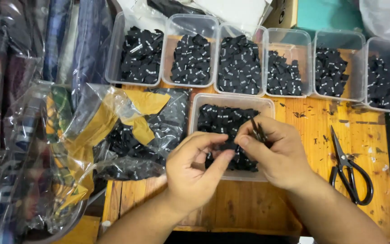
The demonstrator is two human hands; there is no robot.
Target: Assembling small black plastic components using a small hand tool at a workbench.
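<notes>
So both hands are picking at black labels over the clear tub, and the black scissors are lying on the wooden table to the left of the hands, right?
Not quite: the head view shows the black scissors lying to the right of the hands, beside the right hand. The rest holds: the left hand and right hand pick at black labels over the clear tub on the wooden table.

Black labels point(228, 122) with white print fill 7 clear tubs point(267, 106); orange wooden table point(312, 131); black scissors point(350, 169) at 3 o'clock.
</notes>
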